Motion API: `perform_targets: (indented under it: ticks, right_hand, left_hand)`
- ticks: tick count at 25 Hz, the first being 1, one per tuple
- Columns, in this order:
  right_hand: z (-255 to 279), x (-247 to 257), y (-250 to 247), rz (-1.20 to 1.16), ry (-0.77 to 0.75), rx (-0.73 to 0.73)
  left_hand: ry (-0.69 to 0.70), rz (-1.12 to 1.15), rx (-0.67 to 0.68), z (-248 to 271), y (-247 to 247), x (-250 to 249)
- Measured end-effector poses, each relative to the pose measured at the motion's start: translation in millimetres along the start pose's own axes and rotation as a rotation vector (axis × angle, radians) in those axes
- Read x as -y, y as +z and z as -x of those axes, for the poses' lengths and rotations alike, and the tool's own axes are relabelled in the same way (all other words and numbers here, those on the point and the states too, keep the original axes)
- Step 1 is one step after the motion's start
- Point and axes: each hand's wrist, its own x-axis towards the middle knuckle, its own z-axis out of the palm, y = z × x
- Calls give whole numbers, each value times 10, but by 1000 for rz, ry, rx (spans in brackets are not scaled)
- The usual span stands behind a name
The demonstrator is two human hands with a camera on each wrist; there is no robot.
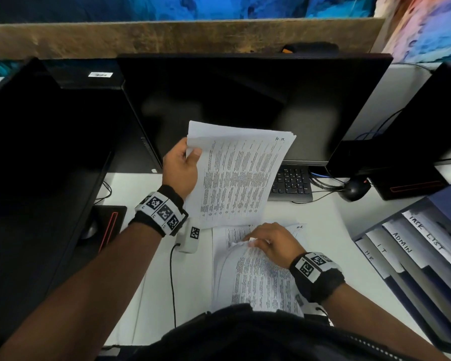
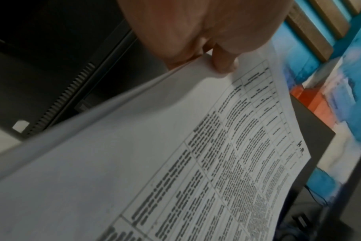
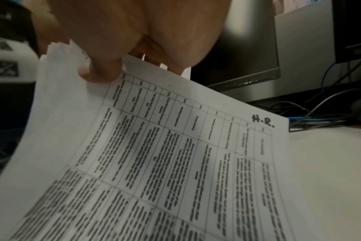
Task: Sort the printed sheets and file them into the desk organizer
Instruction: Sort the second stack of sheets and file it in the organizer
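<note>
Gripping H.R. sheets (image 1: 235,175) aloft, left hand (image 1: 180,168); right hand (image 1: 274,242) pinching desk sheet (image 1: 258,280).

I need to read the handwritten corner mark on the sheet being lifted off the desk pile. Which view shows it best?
The right wrist view: "H.R." mark is large and sharp. The head view shows it tiny beside the right hand. The left wrist view shows only the other stack.

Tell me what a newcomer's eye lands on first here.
The left hand holds a sheaf marked H.R. up before the dark monitor. Below it, the right hand peels a sheet off the pile. The organizer sits right.
</note>
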Motion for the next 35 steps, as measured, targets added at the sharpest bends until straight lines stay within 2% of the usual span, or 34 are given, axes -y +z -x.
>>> perform_targets:
  ticks: [5,8,12,15,18,21,24,27,30,32,35]
  right_hand:
    - [-148,135,-323,16,-7,-161]
    - [-240,215,-561,55,-15,-199]
    - [-317,284,-811,105,55,-377]
    - [-361,245,-879,116,142,-442]
    - [-365,229,-839,98,159,-480]
    - [-334,218,-739,76,76,-597]
    - [-289,184,-639,140,-91,-683]
    - [-225,253,-529,282,-194,-616]
    - [-204,305,-463,319,-206,-572]
    - [-236,302,-528,362,-193,-579]
    - [-307,296,-684,398,-159,-624]
  left_hand:
    - [-113,-110,192,300,281,104]
    - [-107,-140,306,474,432,113]
    - [-109,-46,470,596,545,87]
    - [-158,107,488,625,566,9]
    - [-167,103,480,622,586,-94]
    - [-211,115,429,603,607,-70]
    - [-238,152,370,593,612,15]
    - [-279,231,259,595,641,20]
    - [-325,301,186,584,626,11]
    - [-295,301,221,605,610,-5]
    - [-218,303,346,670,632,-92]
